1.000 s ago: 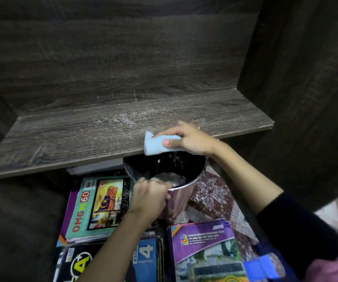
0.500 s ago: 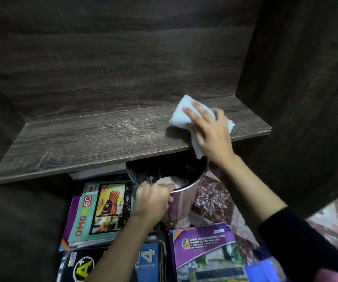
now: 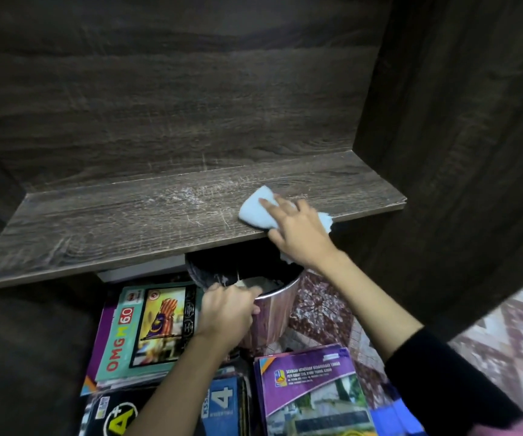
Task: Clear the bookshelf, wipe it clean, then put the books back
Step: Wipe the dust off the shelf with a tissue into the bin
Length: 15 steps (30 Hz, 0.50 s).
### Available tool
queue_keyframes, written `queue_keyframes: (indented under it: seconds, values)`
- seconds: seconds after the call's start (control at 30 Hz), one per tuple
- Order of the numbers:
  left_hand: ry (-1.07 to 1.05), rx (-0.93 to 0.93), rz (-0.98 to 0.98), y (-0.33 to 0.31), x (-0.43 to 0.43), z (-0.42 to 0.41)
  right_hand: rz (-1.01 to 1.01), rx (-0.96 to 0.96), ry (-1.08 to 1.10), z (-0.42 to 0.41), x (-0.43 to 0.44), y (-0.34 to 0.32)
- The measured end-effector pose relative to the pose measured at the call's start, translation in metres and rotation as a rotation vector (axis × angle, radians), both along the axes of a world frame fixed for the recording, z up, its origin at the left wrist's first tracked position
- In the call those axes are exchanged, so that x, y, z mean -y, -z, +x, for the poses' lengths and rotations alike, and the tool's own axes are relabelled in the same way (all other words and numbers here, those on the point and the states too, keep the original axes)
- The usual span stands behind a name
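Bookshelf, one compartment, seen from above and in front.

- Shelf board [image 3: 96,234]: dark wood-grain laminate, bare of books. Pale scratches and a whitish dust patch [image 3: 188,195] lie near the middle, toward the back edge.
- Back panel [image 3: 175,105] and right side panel [image 3: 458,121]: same dark grain, meeting at the board's right back corner.
- Cloth [image 3: 255,209]: light blue, folded, lying on the board near its right front corner. One end hangs over the front edge.
- Right hand [image 3: 299,231]: fingers spread and laid flat on the cloth, pressing it to the board. A black sleeve [image 3: 442,382] covers the upper forearm.
- Bin [image 3: 272,316]: round, with a shiny metal rim and a dark inside holding something pale. It stands upright on the floor just below the board's front edge, under the cloth.
- Left hand [image 3: 225,313]: fingers curled over the near rim of the bin, gripping it.
- Books, flat on the floor in front of the shelf: teal OMG book [image 3: 147,332] on a stack left of the bin, black A+ book [image 3: 118,416] and blue "4" book [image 3: 222,401] nearer the viewer, purple book [image 3: 310,385] on the right.
- Floor covering [image 3: 323,313]: red-and-white patterned, beside the bin.
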State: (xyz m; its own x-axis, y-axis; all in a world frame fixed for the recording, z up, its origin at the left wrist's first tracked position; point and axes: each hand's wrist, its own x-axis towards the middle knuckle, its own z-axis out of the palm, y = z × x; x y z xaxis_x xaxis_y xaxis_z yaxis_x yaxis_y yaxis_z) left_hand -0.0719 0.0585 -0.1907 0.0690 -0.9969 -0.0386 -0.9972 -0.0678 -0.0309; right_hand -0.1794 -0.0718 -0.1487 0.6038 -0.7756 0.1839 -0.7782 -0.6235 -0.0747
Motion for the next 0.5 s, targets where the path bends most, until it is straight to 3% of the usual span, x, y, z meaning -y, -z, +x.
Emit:
queue_keyframes:
  seconds: [0.1, 0.2, 0.3, 0.33, 0.4, 0.5]
  values:
    - [0.025, 0.008, -0.01, -0.002, 0.0, -0.003, 0.031, 0.036, -0.159, 0.003, -0.021, 0.009]
    - [0.077, 0.014, 0.001, -0.003, -0.001, -0.005, 0.236, 0.343, -0.334, -0.007, -0.023, -0.002]
    - [0.113, -0.003, 0.003, -0.002, -0.001, -0.007, 0.201, 0.624, -0.224, -0.032, 0.004, -0.023]
    - [0.116, -0.014, 0.0, -0.001, -0.001, -0.006, 0.116, 0.629, -0.13, -0.043, 0.02, -0.029]
    - [0.113, -0.023, -0.01, 0.0, 0.0, -0.006, -0.062, 0.458, 0.111, -0.065, 0.051, -0.033]
    - [0.125, -0.031, -0.024, 0.0, 0.001, -0.007, -0.068, 0.164, 0.388, -0.093, 0.081, -0.021]
